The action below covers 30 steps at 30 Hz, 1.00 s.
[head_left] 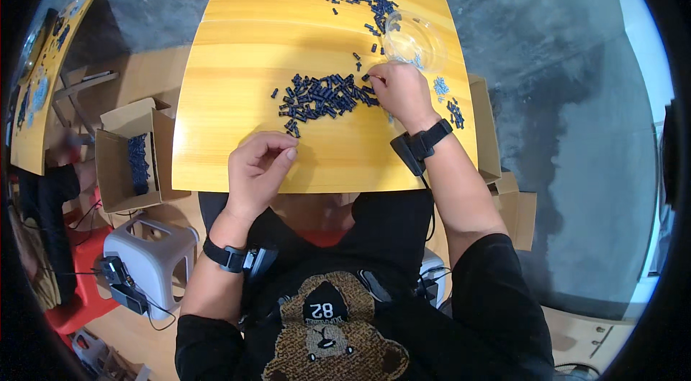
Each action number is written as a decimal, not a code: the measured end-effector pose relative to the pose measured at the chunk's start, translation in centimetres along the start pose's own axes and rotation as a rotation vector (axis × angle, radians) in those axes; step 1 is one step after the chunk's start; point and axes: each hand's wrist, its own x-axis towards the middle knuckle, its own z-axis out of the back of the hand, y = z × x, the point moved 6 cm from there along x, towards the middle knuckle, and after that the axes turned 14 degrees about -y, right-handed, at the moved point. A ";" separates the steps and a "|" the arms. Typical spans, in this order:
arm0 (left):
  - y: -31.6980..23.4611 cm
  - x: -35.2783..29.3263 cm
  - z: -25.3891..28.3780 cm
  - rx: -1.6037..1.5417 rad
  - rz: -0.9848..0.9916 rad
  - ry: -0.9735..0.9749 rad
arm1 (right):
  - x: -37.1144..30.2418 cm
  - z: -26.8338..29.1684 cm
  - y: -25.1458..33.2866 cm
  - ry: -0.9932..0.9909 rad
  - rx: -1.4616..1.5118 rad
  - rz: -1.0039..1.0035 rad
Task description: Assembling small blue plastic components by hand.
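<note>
The right hand's (403, 93) fingers pinch a small black cylindrical piece (366, 78) beside a loose pile (324, 96), the left hand's (258, 163) curl below it, grip unclear, over the yellow wooden bench (237, 57) bearing a clear round bowl (427, 37).

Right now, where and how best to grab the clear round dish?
Probably pinch the clear round dish by its right rim, coming from the picture's right: the round edge is unobstructed there. Black pieces crowd its left, and the right hand lies across its near-left edge. Best kept level, as small pale pieces show inside.
</note>
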 end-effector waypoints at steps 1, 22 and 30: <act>0.1 0.0 0.0 -0.003 0.006 0.001 | 0.0 0.0 0.1 -0.008 -0.004 0.020; 0.5 -0.1 0.1 0.075 -0.035 -0.011 | -1.2 2.5 3.4 -0.093 0.247 0.046; -0.3 -1.3 -2.3 0.022 0.100 0.055 | -8.9 5.0 9.5 -0.129 0.532 0.073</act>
